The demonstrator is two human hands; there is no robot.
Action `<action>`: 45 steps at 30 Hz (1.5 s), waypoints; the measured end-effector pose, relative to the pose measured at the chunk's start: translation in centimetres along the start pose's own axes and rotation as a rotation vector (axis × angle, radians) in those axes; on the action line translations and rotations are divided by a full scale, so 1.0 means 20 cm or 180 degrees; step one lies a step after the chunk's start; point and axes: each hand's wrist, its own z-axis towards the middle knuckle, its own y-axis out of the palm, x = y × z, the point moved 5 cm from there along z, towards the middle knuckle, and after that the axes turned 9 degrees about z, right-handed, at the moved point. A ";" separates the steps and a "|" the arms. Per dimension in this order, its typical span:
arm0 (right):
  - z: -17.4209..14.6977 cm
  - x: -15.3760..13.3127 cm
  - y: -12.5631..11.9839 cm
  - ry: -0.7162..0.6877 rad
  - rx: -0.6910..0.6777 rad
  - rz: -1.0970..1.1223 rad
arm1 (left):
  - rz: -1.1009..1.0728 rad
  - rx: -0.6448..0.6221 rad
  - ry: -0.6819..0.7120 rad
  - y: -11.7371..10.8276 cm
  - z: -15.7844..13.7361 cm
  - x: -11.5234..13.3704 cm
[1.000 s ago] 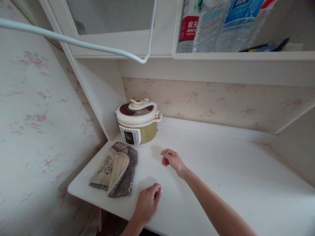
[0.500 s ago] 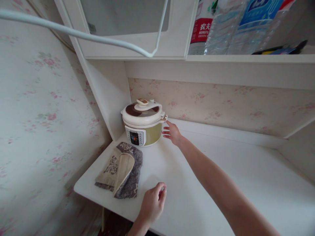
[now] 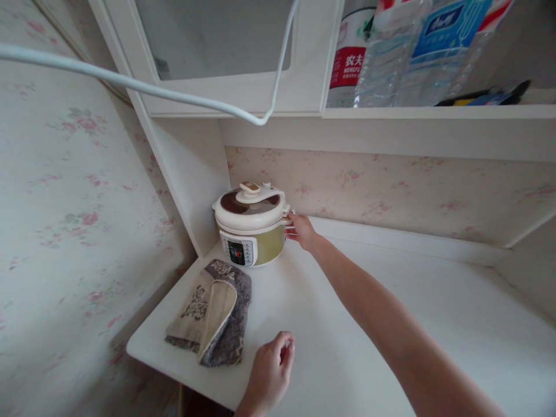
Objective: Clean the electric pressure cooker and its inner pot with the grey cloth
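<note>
Your white counter [image 3: 391, 301] ran from the near left corner to the far right, closed in by flowered wallpaper at the back and on the left, with a white cabinet [image 3: 243, 92] and an open shelf [image 3: 434, 113] hanging above it. On that shelf stood several clear plastic water bottles [image 3: 403, 52] with blue and red labels, and a thin white cable [image 3: 143, 87] crossed the view in front of the cabinet. The pressure cooker [image 3: 252, 226], cream on top with an olive-green body and a control panel facing you, sat upright in the far left corner of the counter, close against the cabinet's side panel, its lid on. Nearer to you, by the left edge of the counter, lay a folded cloth [image 3: 211, 313], grey-brown with a patterned tan layer on top, well apart from the cooker. Your right arm stretched out across the counter, and your right hand [image 3: 300, 230] was at the cooker's right side, fingers touching the small side handle under the lid rim; I could not tell whether they had closed on it. Your left hand [image 3: 271, 370] rested at the near edge of the counter, just right of the cloth, fingers curled loosely into a near-fist and holding nothing.
</note>
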 end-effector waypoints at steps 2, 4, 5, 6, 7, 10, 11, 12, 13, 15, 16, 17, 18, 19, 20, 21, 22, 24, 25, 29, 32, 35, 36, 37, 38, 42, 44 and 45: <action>0.02 0.01 0.01 0.0026 0.0003 0.0034 | 0.0014 -0.0002 -0.0009 0.00 0.00 0.00; 0.03 0.02 0.02 0.0051 0.0006 0.0077 | 0.0008 -0.0007 -0.0023 0.00 0.01 0.00; 0.04 0.02 0.02 0.0062 0.0011 0.0099 | 0.0002 -0.0010 -0.0028 0.00 0.01 0.00; 0.05 0.03 0.01 0.0075 0.0016 0.0120 | -0.0003 -0.0014 -0.0031 0.00 0.01 0.00; 0.06 0.03 0.01 0.0092 0.0013 0.0140 | -0.0006 -0.0015 -0.0031 0.00 0.01 0.00; 0.07 0.04 -0.01 0.0171 -0.0072 0.0200 | -0.0009 -0.0020 -0.0024 0.00 0.00 0.00; 0.07 0.04 -0.01 0.0198 -0.0124 0.0222 | -0.0014 -0.0022 -0.0025 0.00 0.01 0.00; 0.07 0.04 -0.02 0.0220 -0.0177 0.0248 | -0.0020 -0.0019 -0.0027 0.00 0.01 0.00; 0.07 0.04 -0.02 0.0233 -0.0223 0.0276 | -0.0026 -0.0021 -0.0030 0.00 0.01 0.00; 0.06 0.04 -0.02 0.0241 -0.0276 0.0332 | -0.0025 -0.0030 -0.0033 0.00 0.01 0.00; 0.06 0.04 -0.02 0.0237 -0.0278 0.0355 | -0.0017 -0.0037 -0.0030 0.00 0.01 0.00; 0.06 0.04 -0.02 0.0227 -0.0268 0.0373 | -0.0007 -0.0044 -0.0026 0.00 0.01 0.00; 0.06 0.04 -0.02 0.0213 -0.0251 0.0383 | 0.0001 -0.0049 -0.0023 0.00 0.01 0.00; 0.06 0.04 -0.01 0.0193 -0.0225 0.0385 | 0.0006 -0.0052 -0.0020 0.00 0.01 0.01; 0.06 0.04 -0.01 0.0171 -0.0195 0.0378 | 0.0004 -0.0054 -0.0015 0.00 0.01 0.01; 0.06 0.04 -0.01 0.0147 -0.0163 0.0362 | -0.0002 -0.0052 -0.0011 0.00 0.01 0.01; 0.07 0.04 -0.02 0.0125 -0.0131 0.0337 | -0.0010 -0.0048 -0.0016 0.00 0.01 0.01; 0.08 0.03 -0.02 0.0086 -0.0074 0.0280 | -0.0021 -0.0051 -0.0052 0.00 0.01 0.01; 0.08 0.03 -0.03 0.0066 -0.0055 0.0255 | -0.0017 -0.0060 -0.0073 0.00 0.01 0.01; 0.08 0.03 -0.06 -0.0029 -0.0004 0.0230 | 0.0015 -0.0092 -0.0113 0.02 0.02 -0.01; 0.03 0.04 -0.09 -0.0070 0.0026 0.0279 | 0.0002 -0.0078 -0.0099 0.02 0.02 -0.02; -0.03 0.03 -0.14 -0.0072 0.0057 0.0355 | -0.0021 -0.0076 -0.0085 0.02 0.02 -0.02; -0.05 0.03 -0.17 -0.0065 0.0072 0.0385 | -0.0017 -0.0083 -0.0079 0.02 0.02 -0.02; -0.08 0.02 -0.19 -0.0055 0.0090 0.0418 | -0.0006 -0.0093 -0.0074 0.02 0.02 -0.02; -0.10 0.02 -0.22 -0.0040 0.0112 0.0454 | 0.0006 -0.0110 -0.0071 0.03 0.02 -0.02; -0.21 -0.02 -0.36 0.0023 0.0218 0.0624 | -0.0028 -0.0170 -0.0142 0.03 0.02 -0.02; -0.26 -0.04 -0.43 0.0030 0.0260 0.0698 | -0.0115 -0.0203 -0.0197 0.02 0.02 -0.02; -0.29 -0.05 -0.47 0.0029 0.0279 0.0726 | -0.0171 -0.0215 -0.0227 0.02 0.02 -0.01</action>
